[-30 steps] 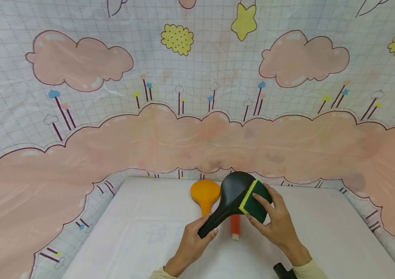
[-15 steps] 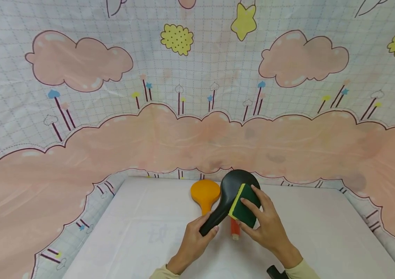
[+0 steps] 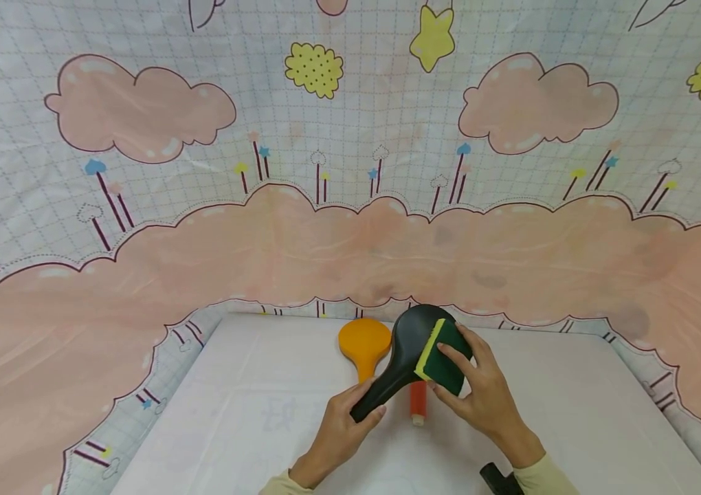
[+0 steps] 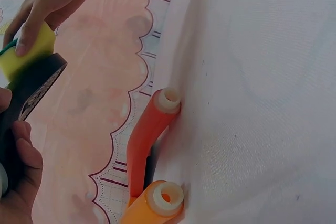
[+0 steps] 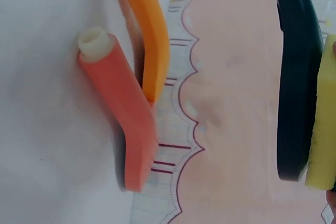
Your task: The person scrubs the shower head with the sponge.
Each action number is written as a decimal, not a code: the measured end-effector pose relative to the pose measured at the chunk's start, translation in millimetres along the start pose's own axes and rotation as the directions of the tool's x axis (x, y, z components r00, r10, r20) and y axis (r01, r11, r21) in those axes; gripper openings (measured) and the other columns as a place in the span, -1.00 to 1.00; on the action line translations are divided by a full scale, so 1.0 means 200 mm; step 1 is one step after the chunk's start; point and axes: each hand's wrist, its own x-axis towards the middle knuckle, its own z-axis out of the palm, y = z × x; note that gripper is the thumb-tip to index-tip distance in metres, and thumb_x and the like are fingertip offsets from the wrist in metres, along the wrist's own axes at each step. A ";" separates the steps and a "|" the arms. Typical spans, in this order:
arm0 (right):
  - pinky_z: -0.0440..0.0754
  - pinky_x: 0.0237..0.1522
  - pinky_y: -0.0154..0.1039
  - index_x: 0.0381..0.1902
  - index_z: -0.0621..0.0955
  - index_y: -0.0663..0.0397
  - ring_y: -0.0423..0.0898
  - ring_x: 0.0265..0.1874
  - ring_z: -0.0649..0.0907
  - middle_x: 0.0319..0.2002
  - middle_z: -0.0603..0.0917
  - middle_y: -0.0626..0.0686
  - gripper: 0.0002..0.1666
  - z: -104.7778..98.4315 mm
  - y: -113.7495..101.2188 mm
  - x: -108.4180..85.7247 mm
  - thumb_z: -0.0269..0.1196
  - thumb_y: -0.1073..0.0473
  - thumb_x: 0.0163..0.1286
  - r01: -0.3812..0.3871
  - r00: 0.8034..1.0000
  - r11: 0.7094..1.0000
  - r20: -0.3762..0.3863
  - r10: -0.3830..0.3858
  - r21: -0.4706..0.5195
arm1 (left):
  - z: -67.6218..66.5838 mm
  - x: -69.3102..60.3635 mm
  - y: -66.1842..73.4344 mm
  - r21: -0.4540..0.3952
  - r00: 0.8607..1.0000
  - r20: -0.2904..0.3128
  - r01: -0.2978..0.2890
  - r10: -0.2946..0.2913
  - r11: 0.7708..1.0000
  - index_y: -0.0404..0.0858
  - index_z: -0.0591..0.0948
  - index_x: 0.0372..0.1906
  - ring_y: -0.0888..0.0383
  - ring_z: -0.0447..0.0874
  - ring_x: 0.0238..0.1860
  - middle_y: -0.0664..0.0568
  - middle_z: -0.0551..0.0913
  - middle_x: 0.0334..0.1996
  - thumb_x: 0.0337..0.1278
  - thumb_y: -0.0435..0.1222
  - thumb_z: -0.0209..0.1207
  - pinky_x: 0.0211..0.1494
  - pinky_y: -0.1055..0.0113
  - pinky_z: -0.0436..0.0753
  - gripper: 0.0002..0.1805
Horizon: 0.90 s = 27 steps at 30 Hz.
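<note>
My left hand grips the handle of a black shower head, held above the white table with its smooth back facing up. In the left wrist view the dotted spray face of that shower head shows on its underside. Fingers and thumb of my right hand pinch a sponge with a green scouring side and a yellow foam side. The yellow foam rests on the back of the shower head, near its right edge. Most of the right hand is outside the right wrist view.
An orange shower head lies on the white table, left of the black one. Beside it, a red shower head is partly hidden in the head view. A patterned cloth hangs behind the table. Something black sits at my right wrist.
The sponge and right hand slid left and down over the shower head's back, then returned partway up and right. The left hand and shower head shifted only slightly.
</note>
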 end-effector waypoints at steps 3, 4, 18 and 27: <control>0.64 -0.04 0.18 0.18 0.57 -0.08 0.23 0.25 0.43 0.37 0.36 0.29 -0.24 -0.01 0.02 0.01 0.53 -0.08 -0.02 -0.002 1.000 1.000 -0.009 0.002 0.015 | -0.01 0.00 -0.01 0.019 1.000 0.003 -0.018 0.018 1.000 -0.25 0.59 0.21 0.29 0.58 -0.24 0.03 0.74 -0.05 0.20 -0.19 0.29 -0.13 0.39 0.63 -0.52; 0.64 -0.05 0.18 0.18 0.57 -0.07 0.24 0.24 0.43 0.36 0.36 0.30 -0.24 -0.01 0.03 0.01 0.52 -0.07 -0.01 0.000 1.000 1.000 -0.016 0.000 0.019 | -0.01 0.00 -0.01 0.027 1.000 0.007 -0.025 0.024 0.999 -0.26 0.59 0.21 0.29 0.58 -0.24 0.02 0.74 -0.05 0.21 -0.19 0.29 -0.13 0.39 0.63 -0.52; 0.64 -0.03 0.21 0.19 0.56 -0.04 0.23 0.26 0.41 0.38 0.35 0.29 -0.15 -0.04 0.10 0.05 0.57 0.12 -0.16 -0.029 0.999 0.998 -0.017 0.030 0.046 | -0.05 -0.02 0.00 0.059 0.998 0.068 -0.012 0.008 0.998 -0.30 0.59 0.20 0.29 0.57 -0.24 0.02 0.73 -0.06 0.24 -0.12 0.27 -0.09 0.37 0.64 -0.50; 0.65 -0.03 0.19 0.16 0.58 -0.09 0.23 0.25 0.42 0.37 0.36 0.28 -0.19 -0.01 0.07 0.06 0.56 0.03 -0.14 0.003 1.000 1.000 -0.008 -0.003 0.021 | -0.04 -0.01 0.00 0.062 0.998 0.051 -0.029 0.026 0.998 -0.30 0.59 0.19 0.27 0.59 -0.23 0.01 0.74 -0.05 0.23 -0.14 0.28 -0.09 0.36 0.65 -0.50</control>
